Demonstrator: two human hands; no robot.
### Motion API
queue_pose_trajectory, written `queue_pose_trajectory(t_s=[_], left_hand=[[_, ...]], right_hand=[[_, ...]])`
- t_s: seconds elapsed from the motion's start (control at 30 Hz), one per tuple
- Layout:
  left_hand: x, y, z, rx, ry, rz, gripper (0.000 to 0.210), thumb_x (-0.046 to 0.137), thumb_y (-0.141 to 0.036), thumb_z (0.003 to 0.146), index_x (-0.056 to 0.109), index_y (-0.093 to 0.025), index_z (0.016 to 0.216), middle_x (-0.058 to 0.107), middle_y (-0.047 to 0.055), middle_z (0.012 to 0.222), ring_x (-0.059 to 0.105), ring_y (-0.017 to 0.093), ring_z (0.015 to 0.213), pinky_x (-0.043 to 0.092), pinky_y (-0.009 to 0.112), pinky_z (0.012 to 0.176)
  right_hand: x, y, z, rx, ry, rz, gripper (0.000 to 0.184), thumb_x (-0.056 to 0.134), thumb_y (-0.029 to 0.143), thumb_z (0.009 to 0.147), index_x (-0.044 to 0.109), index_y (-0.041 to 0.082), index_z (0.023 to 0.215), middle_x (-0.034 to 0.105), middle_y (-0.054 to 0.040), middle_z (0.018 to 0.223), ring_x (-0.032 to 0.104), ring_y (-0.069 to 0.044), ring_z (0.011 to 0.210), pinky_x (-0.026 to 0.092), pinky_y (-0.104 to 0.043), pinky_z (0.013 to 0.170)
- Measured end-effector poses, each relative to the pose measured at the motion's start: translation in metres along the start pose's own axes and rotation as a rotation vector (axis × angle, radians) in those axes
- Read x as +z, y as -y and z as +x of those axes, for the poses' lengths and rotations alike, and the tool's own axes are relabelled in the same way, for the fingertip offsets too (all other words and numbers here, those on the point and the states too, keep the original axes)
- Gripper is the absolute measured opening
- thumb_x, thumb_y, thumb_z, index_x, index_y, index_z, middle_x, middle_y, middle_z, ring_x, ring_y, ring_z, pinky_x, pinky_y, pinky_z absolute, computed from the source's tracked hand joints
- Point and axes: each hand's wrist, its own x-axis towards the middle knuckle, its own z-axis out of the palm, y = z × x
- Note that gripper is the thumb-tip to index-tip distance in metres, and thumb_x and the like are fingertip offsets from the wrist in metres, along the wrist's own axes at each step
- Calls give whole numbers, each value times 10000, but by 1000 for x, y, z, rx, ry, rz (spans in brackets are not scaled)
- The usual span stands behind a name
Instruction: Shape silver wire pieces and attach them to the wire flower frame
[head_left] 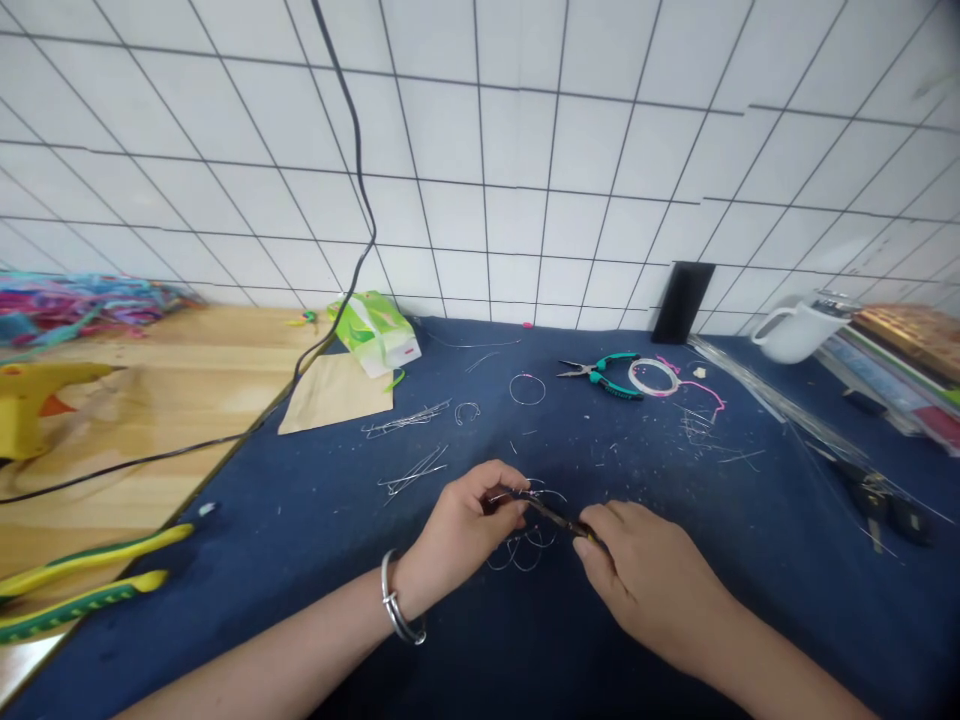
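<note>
My left hand [454, 525], with a silver bangle [394, 600] on its wrist, pinches a thin metal wire [553, 493] between thumb and fingers. My right hand [656, 580] is closed around slim dark-jawed pliers [553, 515], whose handles are mostly hidden in the palm. The jaws point left and meet the wire close to my left fingertips; whether they are clamped on it is too small to tell. Just below, curled wire loops [525, 550] show against the dark blue cloth [480, 660]. Farther back lies a round wire ring [528, 390].
Teal-handled pliers [616, 376] lie beyond my right hand, beside a white coil [652, 377]. Cut wires [409, 420] lie left of centre. Yellow-green handles [90, 580] and a yellow glue gun [45, 395] are at left. A white mug [799, 330] and keys [874, 505] are at right.
</note>
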Motion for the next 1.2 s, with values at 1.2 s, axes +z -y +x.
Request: queue_pose_trajectory(t_s=[1.2], left_hand=[[3, 15, 0, 356, -75, 440, 242, 510, -39, 753, 592, -207, 905, 620, -18, 778, 580, 102, 683, 454, 218, 624]], right_hand=[[5, -4, 1, 1, -32, 39, 177, 379, 285, 872, 532, 203, 833, 562, -30, 753, 513, -174, 704, 365, -299, 625]])
